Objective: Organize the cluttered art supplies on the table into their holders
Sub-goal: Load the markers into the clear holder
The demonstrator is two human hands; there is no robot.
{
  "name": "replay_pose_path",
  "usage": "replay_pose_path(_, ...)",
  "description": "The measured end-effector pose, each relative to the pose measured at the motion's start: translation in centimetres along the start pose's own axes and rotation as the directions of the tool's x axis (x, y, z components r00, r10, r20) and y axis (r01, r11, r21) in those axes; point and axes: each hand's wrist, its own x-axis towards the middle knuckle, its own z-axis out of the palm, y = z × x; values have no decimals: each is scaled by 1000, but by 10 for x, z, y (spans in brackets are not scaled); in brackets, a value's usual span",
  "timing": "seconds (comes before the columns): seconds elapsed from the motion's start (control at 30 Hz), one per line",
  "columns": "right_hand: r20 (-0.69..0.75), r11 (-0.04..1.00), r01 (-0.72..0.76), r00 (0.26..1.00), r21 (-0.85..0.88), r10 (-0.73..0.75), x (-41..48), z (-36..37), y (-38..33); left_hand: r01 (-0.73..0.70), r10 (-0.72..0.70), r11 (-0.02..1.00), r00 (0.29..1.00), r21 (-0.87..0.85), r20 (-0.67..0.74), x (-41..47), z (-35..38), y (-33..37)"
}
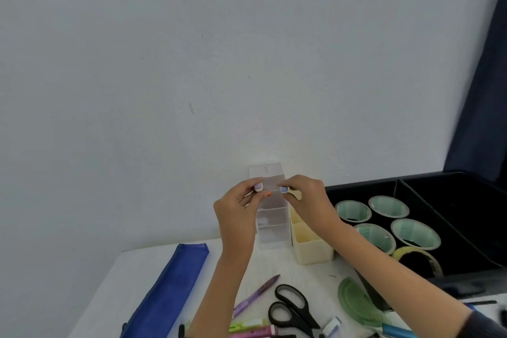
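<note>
Your hands are raised over the far edge of the white table point(129, 277), in front of the clear tiered holder point(273, 230) that stands against the wall point(192, 77). Open room lies to your left, where only the blue pouch point(170, 288) lies. The black tray point(466, 244) with its tape rolls point(354, 210) closes off the right. Your left hand point(238, 208) pinches a lilac-ended marker point(258, 187) at the fingertips, with an orange tip point(268, 194) showing just below it. Your right hand point(307, 197) pinches a blue-ended marker point(283, 189). Both ends face you, near each other but apart, so the long axes run roughly away from you; their lengths are hidden. A cream holder point(311, 248) stands just beside the clear one. Nearer you lie a purple pen point(258, 293) on a diagonal, black scissors point(293, 307) with handles toward the wall, a green protractor point(354, 302) and highlighters point(247, 326).
</note>
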Motion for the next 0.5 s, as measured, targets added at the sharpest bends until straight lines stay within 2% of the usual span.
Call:
replay_pose_path(0.1,112,989,-21,993,-146,38,12,12,8,0,-1,1000,1000,10,22,10,2,-9)
replay_pose_path(0.23,32,966,-36,998,-256,46,19,16,12,5,-6,1000,997,7,80,20,5,-20)
replay_pose_path(0.3,72,941,-24,996,-339,51,21,15,12,17,-17,1000,993,-4,113,23,9,-25)
replay_pose_path(0.5,229,907,-143,941,-395,248,38,24,15,35,-42,999,977,38,208,29,19,-42)
